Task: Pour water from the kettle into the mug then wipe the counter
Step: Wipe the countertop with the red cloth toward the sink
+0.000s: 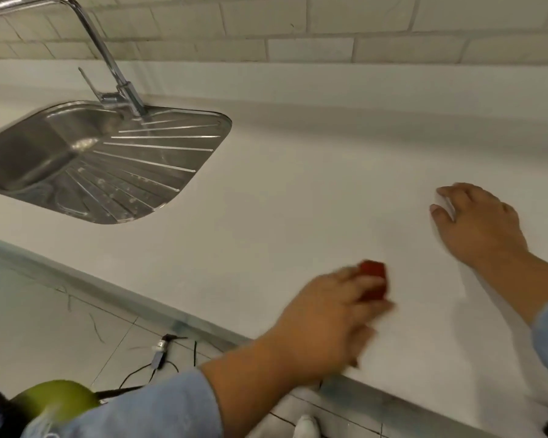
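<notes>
Seemingly this is the wiping stage: neither kettle nor mug shows, so the pour cannot be checked. The left hand (pixel 329 317) pinches one small red object (pixel 373 279), blurred, against the white tabletop (pixel 298 184). Beyond those fingers, the right hand (pixel 478 222) rests bent fingers (pixel 465 192) down, holding what I cannot tell; far left are one sink (pixel 159 153) and one tap (pixel 108 58).
</notes>
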### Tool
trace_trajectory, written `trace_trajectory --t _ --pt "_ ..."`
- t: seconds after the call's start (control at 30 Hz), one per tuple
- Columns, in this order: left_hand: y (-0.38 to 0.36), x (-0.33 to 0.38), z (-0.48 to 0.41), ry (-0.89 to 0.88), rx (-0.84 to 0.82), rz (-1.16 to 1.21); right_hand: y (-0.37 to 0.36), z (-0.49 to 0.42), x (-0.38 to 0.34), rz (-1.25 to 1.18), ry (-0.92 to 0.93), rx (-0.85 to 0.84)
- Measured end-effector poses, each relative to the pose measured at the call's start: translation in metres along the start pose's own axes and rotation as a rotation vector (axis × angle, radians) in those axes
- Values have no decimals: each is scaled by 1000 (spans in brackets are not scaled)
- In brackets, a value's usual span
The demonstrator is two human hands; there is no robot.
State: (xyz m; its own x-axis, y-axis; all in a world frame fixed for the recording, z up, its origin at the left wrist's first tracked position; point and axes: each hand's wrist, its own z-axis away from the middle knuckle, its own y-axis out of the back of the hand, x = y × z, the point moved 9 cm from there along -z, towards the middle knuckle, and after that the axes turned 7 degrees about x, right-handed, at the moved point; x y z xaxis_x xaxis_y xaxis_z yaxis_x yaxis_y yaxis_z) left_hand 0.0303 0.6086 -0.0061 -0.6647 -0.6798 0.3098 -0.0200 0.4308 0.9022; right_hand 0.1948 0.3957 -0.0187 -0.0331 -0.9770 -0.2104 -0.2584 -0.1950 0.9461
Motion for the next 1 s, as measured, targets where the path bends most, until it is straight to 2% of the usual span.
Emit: trace_trajectory --t 0.07,0.13,0.2,0.27,0.33,0.4,0.5,0.6,0.73,0.83,0.9,1.0 --pt "29 -60 14 211 81 -83 0 1 -1 3 6 -7" --pt "64 -121 39 514 146 -197 -1 1 0 6 -2 -25" --pt "84 -140 52 699 221 -222 -3 0 -1 6 -7 -53" --pt "84 -105 26 651 331 -113 0 -2 -2 -80 -14 -97" --pt "62 -39 -20 462 345 -17 13 -2 3 -288 -48 -119" --pt "23 33 -55 291 286 61 34 2 15 -438 -68 -75" --pt "-42 118 -74 146 94 104 57 22 43 -447 -81 -33" --pt "-75 150 -68 87 -34 -19 65 46 73 -449 -111 -47" --pt "-63 127 -47 88 -14 -39 69 82 102 -469 -121 -49" --pt "-28 79 -13 179 41 -91 70 106 109 -509 -84 -45" --pt "-1 29 17 313 65 -119 68 120 113 -516 -45 -64" --pt "49 -66 71 698 138 -230 69 138 121 -567 -23 -81"
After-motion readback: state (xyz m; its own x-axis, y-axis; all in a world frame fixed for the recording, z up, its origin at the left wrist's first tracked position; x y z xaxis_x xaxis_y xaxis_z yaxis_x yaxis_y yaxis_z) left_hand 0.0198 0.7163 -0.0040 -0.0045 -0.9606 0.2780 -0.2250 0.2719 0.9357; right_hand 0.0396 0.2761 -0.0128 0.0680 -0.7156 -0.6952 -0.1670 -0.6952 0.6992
